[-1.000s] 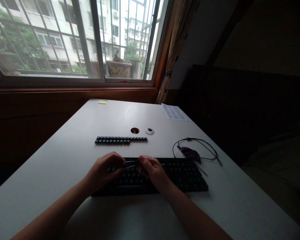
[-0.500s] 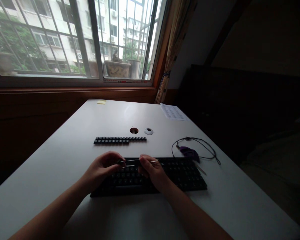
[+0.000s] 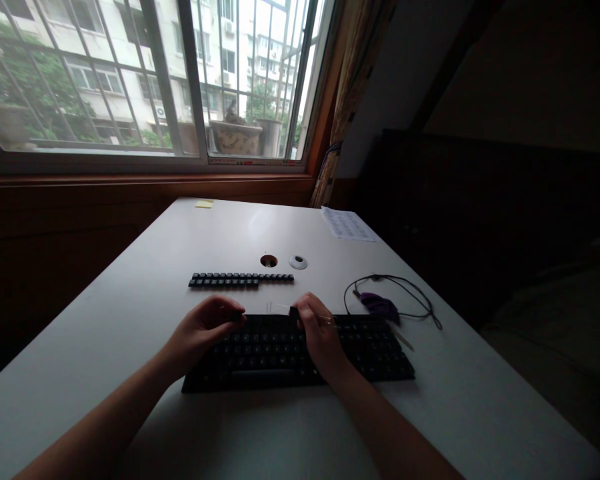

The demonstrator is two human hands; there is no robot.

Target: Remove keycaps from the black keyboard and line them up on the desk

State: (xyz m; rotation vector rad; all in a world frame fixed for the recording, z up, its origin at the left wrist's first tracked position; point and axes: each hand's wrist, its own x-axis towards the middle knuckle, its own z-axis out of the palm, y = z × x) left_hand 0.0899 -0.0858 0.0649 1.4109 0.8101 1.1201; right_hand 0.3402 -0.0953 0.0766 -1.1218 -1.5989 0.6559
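Observation:
My left hand (image 3: 203, 330) pinches a small black keycap (image 3: 237, 315) between thumb and fingers, over the keyboard's back left edge. In my right hand (image 3: 321, 333) is a keycap puller (image 3: 294, 312) with a dark body and thin wire loops. Its wires point left toward my left hand, apart from the keycap, with nothing visible between them. Under both hands lies a black keyboard (image 3: 265, 357); my right hand and forearm cover part of its middle. Behind it, loose black keycaps (image 3: 225, 280) stand in two lines, the front one shorter.
A coiled black cable (image 3: 433, 313) with a purple cloth piece (image 3: 379, 305) lies right of the keyboard's back edge. Further back are a round desk hole (image 3: 269, 261), its white cover (image 3: 298, 262), printed paper (image 3: 350, 225) and yellow sticky notes (image 3: 204, 203).
The puller's wires were at my left fingers; now my right hand has drawn the puller up and to the right. A keycap stays in my left fingers.

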